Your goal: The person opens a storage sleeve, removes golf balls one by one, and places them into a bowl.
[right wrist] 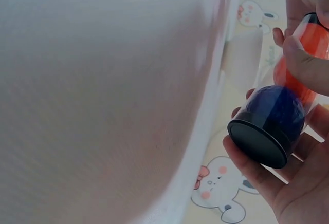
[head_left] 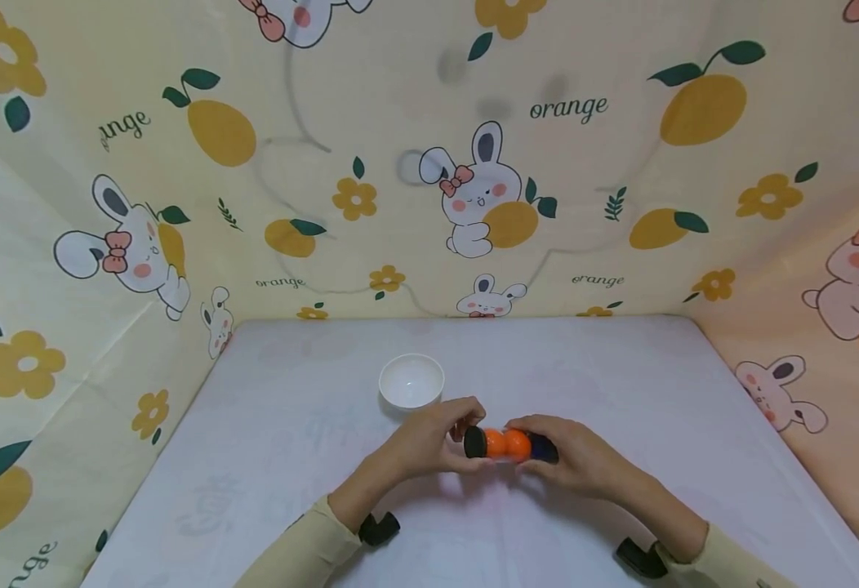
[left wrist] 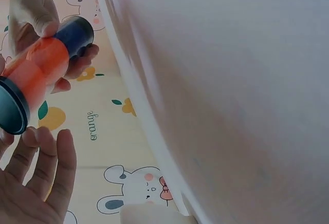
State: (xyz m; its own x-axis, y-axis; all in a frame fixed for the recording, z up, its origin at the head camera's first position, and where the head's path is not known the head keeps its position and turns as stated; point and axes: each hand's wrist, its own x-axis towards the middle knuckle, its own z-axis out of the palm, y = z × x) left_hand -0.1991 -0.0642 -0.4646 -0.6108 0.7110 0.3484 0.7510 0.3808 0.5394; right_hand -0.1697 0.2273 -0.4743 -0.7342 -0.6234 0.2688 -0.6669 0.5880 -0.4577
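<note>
A clear plastic tube (head_left: pixel 506 443) with two orange balls and a blue ball (right wrist: pixel 280 106) inside lies sideways between both hands, above the table. Black caps close its two ends. My right hand (head_left: pixel 584 459) grips the blue end, thumb on one side and fingers beneath, as the right wrist view shows. At the other end, my left hand (head_left: pixel 429 439) holds the tube around the black cap (head_left: pixel 475 442) between thumb and fingertips. In the left wrist view, that cap (left wrist: pixel 13 106) is near the fingertips; the left thumb is mostly out of frame there.
A white bowl (head_left: pixel 411 388) stands just beyond my left hand. The white-covered table (head_left: pixel 606 384) meets printed curtains (head_left: pixel 385 98) at the back and sides. Black bands (head_left: pixel 380 529) show at both wrists.
</note>
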